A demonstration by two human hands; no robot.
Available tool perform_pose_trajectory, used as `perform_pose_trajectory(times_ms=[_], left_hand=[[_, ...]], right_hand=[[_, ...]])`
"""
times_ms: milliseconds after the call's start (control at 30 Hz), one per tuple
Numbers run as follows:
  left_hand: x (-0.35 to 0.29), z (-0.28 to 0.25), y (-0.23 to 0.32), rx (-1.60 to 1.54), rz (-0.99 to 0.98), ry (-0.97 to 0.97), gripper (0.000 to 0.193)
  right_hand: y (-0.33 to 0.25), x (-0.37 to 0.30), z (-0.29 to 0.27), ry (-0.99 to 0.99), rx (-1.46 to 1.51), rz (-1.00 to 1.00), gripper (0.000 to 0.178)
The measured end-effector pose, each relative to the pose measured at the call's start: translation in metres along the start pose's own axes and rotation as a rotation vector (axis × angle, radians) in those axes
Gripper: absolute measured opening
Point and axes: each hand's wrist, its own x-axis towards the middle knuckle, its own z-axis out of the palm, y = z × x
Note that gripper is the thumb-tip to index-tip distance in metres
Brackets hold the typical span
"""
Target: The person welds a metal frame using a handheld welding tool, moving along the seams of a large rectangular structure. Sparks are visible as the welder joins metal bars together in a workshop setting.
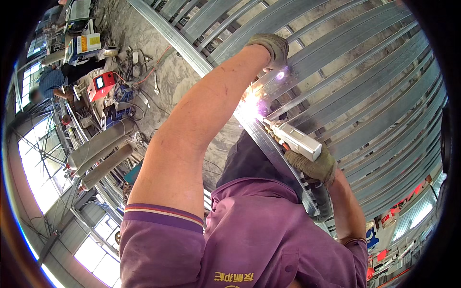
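Note:
My right hand [314,165], in a worn grey-green work glove, is closed round a white-and-grey welding gun [295,139]. The gun's nozzle points at a glaring weld spot [252,104] on the edge of a long metal rail [269,146]. Sparks and purple-white light hide the joint itself. Beyond the glare, my left hand [272,48], also gloved, curls over a flat grey metal slat [317,57]; its fingertips are partly hidden. Many parallel slats run from the rail toward the right. A dark hose [322,199] hangs below the gun hand.
On the floor to the left lie cables and a wrench [156,85], near a red machine [101,86] and a wire spool [111,51]. Several gas cylinders [103,151] lie farther down. Another person [55,81] is at the far left beside a white-and-yellow box [87,44].

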Motion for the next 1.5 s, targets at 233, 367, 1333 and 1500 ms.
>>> perform_pose_trajectory(times_ms=[233,367,1333,1500], left_hand=[[-0.002,-0.003,-0.010,-0.049,-0.001,-0.025,0.054],[-0.009,-0.008,-0.006,-0.035,0.009,-0.050,0.055],[0.003,0.001,-0.005,-0.231,-0.002,-0.069,0.058],[-0.009,-0.007,-0.001,-0.252,0.007,-0.075,0.062]], right_hand=[[-0.021,-0.007,-0.001,0.027,-0.014,-0.034,0.043],[-0.038,0.002,0.008,0.034,0.090,0.007,0.045],[-0.009,0.049,0.031,0.069,-0.061,-0.145,0.042],[-0.015,0.048,0.029,0.069,-0.088,-0.134,0.041]])
